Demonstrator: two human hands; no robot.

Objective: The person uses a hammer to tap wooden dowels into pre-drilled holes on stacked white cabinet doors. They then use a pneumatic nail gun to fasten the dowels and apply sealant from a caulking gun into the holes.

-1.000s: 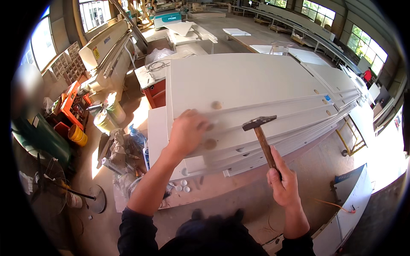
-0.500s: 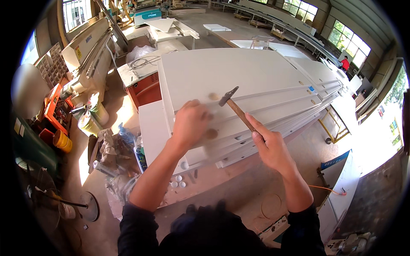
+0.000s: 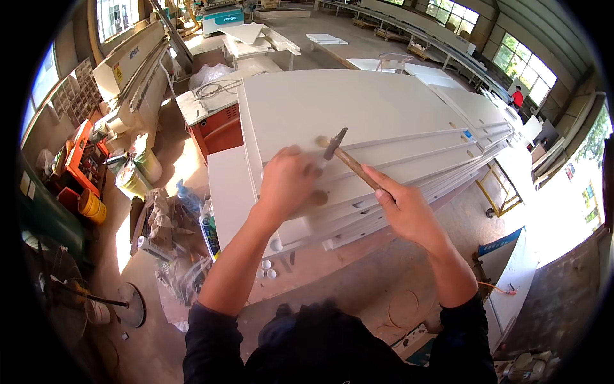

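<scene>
Open room across the stack of white panels

Beyond our hands, the top of the stack of white panels point(image 3: 358, 102) lies bare; left of it, the orange-red cabinet point(image 3: 220, 131), buckets point(image 3: 137, 173) and floor clutter point(image 3: 173, 217) crowd us.

Both forearms reached forward from the lower edge. The left hand point(image 3: 288, 182) lay palm down, fingers bent. The right hand point(image 3: 406, 214) was closed in a grip, wrist raised.
</scene>
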